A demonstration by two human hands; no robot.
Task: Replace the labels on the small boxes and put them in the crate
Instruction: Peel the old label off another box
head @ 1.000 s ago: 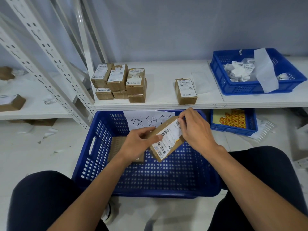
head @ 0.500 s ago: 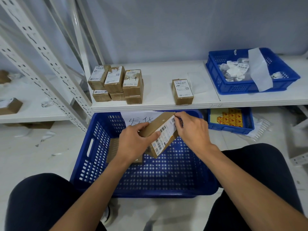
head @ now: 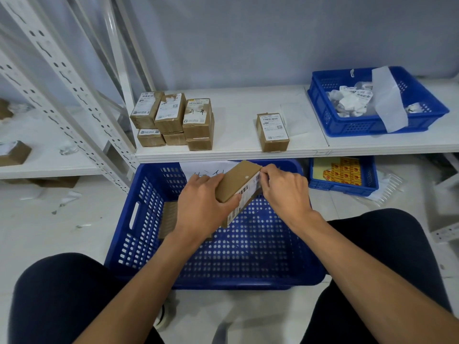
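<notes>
– Over the crate, seen from the head camera: which step is this?

– Taking off the old label, as I judge it. A small box is held tilted in the air above the crate, between both hands, resting on nothing. Its label, printed with barcodes, faces down and to the right.

– How is each hand set?

– The left hand wraps the box from the left, thumb across the lower edge, fingers curled round the far side: a firm hold. The right hand has its fingertips bunched at the label's upper corner, pinching it. Whether that corner has lifted is too small to tell.

– What does the next move call for?

– Probably a slow, even peel along the label while the left hand braces the box, so the paper comes away whole. Then a fresh label, then the box goes down into the crate.

– Where might the old label go?

– A guess: the bin on the shelf, to the right, holds crumpled white labels. A lower bin holds a yellow and red sticker sheet.

– How far along is the job?

– Early, I think. The crate shows only a flat brown piece, partly hidden by the left hand. A stack of boxes and a lone box wait on the shelf, well apart.
</notes>
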